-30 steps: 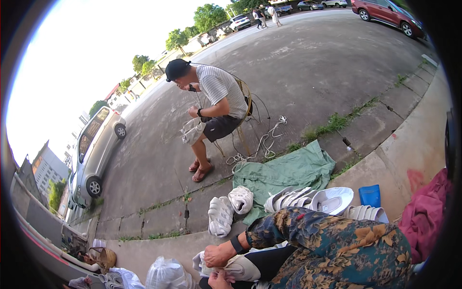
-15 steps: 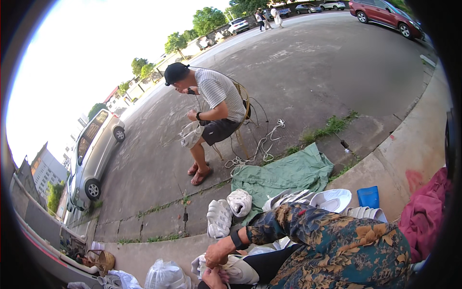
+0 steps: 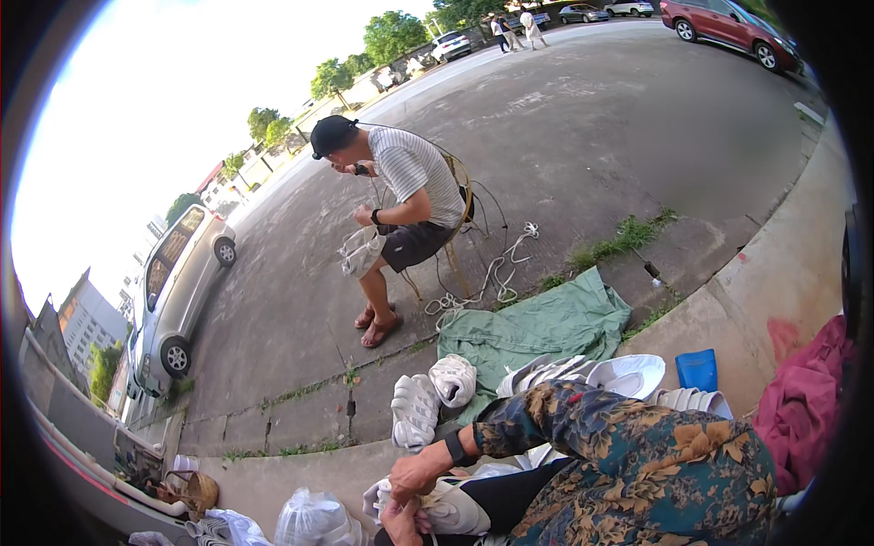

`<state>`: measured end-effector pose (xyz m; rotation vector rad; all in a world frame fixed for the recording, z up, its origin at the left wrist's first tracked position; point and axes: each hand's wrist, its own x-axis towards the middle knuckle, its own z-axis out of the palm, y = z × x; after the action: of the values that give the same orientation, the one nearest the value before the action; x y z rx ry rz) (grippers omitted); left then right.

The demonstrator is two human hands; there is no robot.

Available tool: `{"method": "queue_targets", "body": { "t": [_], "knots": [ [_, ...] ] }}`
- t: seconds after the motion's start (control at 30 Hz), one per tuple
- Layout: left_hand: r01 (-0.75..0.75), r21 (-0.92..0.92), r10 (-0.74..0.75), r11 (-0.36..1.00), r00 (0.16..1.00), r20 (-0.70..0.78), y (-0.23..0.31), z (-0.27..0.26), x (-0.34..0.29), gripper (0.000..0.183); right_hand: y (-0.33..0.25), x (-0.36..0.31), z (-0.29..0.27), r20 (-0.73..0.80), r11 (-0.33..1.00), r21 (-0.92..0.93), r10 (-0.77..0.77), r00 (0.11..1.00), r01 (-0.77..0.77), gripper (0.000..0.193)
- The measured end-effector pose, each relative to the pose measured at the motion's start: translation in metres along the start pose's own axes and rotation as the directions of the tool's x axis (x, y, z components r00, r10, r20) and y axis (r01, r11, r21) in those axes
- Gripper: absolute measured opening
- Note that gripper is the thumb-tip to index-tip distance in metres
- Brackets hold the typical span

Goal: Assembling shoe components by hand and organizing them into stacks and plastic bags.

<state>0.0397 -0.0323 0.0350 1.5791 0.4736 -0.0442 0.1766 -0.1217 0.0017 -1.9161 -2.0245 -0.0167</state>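
A white shoe lies against my dark-trousered leg near the lower edge. My left hand is closed on its near part, low in the picture. Just above, my right hand has its fingers bent in at the shoe; whatever they pinch is hidden. A dark band circles my right wrist, and the patterned sleeve covers much of the lower right. Pale lace-like strips show on the shoe beside my fingers. Beyond my hands are a white shoe with grey stripes and another white shoe.
Several white shoes lie beyond my sleeve, by a green cloth and a blue object. A white plastic bag sits left of my hands. Across the pavement, a seated person holds a pale shoe; white cords lie nearby.
My hands stay together at the shoe, which has turned slightly and shows more of its side. In the distance, walking people have moved to the right.
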Motion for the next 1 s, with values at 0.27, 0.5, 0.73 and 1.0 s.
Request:
{"method": "queue_targets", "body": {
  "t": [0.27, 0.5, 0.73, 1.0],
  "knots": [
    [-0.100, 0.135, 0.085, 0.986, 0.990, 0.115, -0.014, -0.008, 0.013, 0.012, 0.005, -0.001, -0.001, 0.013, 0.992, 0.119, 0.033, 0.999, -0.034, 0.009],
    [-0.033, -0.171, 0.036, 0.985, 0.999, 0.011, -0.055, -0.063, -0.034, 0.009, -0.008, 0.002, 0.005, -0.075, 0.981, 0.188, 0.068, 0.995, -0.053, 0.011],
    [-0.024, -0.500, -0.024, 0.866, 0.996, -0.089, -0.068, -0.127, -0.102, 0.008, -0.044, 0.015, 0.008, -0.314, 0.974, 0.224, 0.040, 0.949, 0.033, 0.021],
    [-0.110, -0.753, 0.064, 0.649, 0.994, -0.090, -0.055, -0.137, -0.125, 0.008, -0.088, 0.035, 0.007, -0.323, 0.835, 0.524, 0.008, 0.946, 0.171, 0.026]
  ]
}}
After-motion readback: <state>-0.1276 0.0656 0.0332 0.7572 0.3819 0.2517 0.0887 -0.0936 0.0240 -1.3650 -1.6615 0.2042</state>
